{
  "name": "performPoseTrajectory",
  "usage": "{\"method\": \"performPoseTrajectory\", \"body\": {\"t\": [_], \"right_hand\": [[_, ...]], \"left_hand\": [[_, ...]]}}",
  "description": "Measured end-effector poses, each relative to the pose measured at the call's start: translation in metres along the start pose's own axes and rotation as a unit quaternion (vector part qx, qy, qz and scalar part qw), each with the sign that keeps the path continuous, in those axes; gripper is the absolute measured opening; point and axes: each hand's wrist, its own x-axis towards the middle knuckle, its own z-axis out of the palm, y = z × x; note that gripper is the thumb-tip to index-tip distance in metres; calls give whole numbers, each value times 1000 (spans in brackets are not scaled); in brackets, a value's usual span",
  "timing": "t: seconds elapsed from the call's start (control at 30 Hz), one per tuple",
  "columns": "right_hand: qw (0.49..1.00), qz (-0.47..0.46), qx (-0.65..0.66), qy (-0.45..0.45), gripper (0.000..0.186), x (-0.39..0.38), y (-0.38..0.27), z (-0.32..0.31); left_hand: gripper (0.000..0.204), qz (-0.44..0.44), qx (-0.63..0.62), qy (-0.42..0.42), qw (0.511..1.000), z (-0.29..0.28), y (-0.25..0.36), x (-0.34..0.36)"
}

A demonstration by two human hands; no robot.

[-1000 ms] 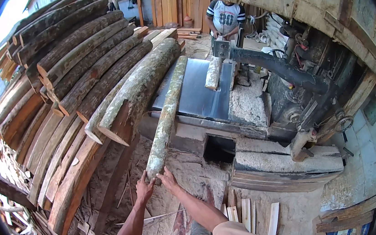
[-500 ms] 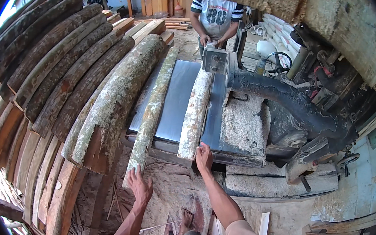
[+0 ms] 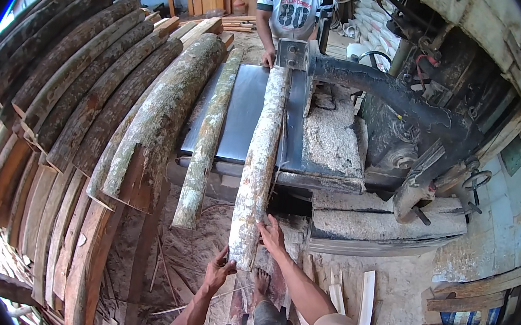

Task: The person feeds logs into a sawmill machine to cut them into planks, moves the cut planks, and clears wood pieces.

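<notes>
A long bark-covered wood slab (image 3: 263, 137) lies on the metal saw table (image 3: 237, 116), its near end sticking out over the front edge toward me. My left hand (image 3: 218, 270) is closed on the left side of that near end. On the slab's right side, a little farther up, my right hand (image 3: 273, 233) grips the edge with fingers and thumb. The slab's far end meets the metal guide block (image 3: 292, 55) of the saw. To its left on the table rests a narrower bark strip (image 3: 209, 141), which neither hand touches.
Bark-covered logs (image 3: 98, 101) are stacked at left, a thick one (image 3: 164, 114) beside the table. Behind the saw stands a co-worker (image 3: 292, 10), one hand near the slab's far end. A dark machine arm (image 3: 383, 86) and sawdust (image 3: 336, 139) are at right; offcuts (image 3: 366, 300) lie below.
The slab has come nearer to me along the table. My left hand has left the narrower strip and taken the slab's end; my right hand has moved back with it.
</notes>
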Motion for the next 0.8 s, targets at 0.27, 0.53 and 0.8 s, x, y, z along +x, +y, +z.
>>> {"method": "performPoseTrajectory", "body": {"t": [0.27, 0.53, 0.8], "right_hand": [[995, -65, -72, 14, 65, -138, 61, 21], [984, -75, -161, 22, 67, -279, 130, 38], [964, -70, -255, -43, 59, -256, 79, 14]], "left_hand": [[57, 14, -17, -19, 1000, -23, -60, -154], [59, -15, -11, -12, 1000, -57, -129, -287], [56, -39, -117, 91, 988, -38, -138, -255]]}}
